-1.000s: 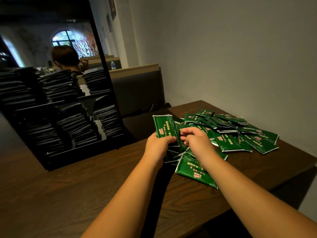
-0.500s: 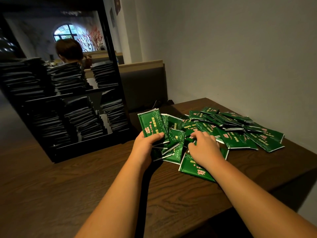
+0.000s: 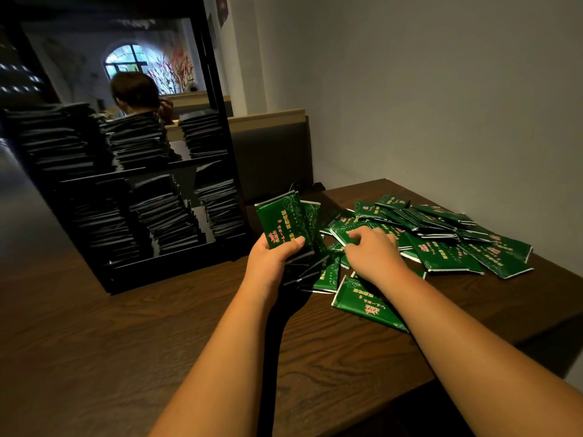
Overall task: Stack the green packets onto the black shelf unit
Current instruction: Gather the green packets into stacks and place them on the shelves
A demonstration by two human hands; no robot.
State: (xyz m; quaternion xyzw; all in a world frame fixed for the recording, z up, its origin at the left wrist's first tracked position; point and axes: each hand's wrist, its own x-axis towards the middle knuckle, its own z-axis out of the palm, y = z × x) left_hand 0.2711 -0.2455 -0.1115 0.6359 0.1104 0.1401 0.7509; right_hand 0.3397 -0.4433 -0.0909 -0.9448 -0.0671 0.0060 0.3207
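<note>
My left hand point(image 3: 273, 257) grips a bundle of green packets point(image 3: 284, 222), fanned upright with the thumb across the front one. My right hand point(image 3: 372, 253) rests palm down on the loose pile of green packets point(image 3: 441, 238) spread over the right part of the wooden table point(image 3: 94, 342); its fingers curl over one packet, and I cannot tell if it is pinched. One more packet point(image 3: 362, 302) lies under my right wrist. The black shelf unit point(image 3: 126, 184) stands to the left, both levels filled with tall dark stacks of packets.
A grey wall runs along the right side behind the pile. A padded bench back point(image 3: 271, 152) stands behind the table. A seated person point(image 3: 135, 93) is visible past the shelf. The table's right edge lies just beyond the pile.
My left hand has lifted its bundle of packets higher and more upright. My right hand has slid further right onto the pile.
</note>
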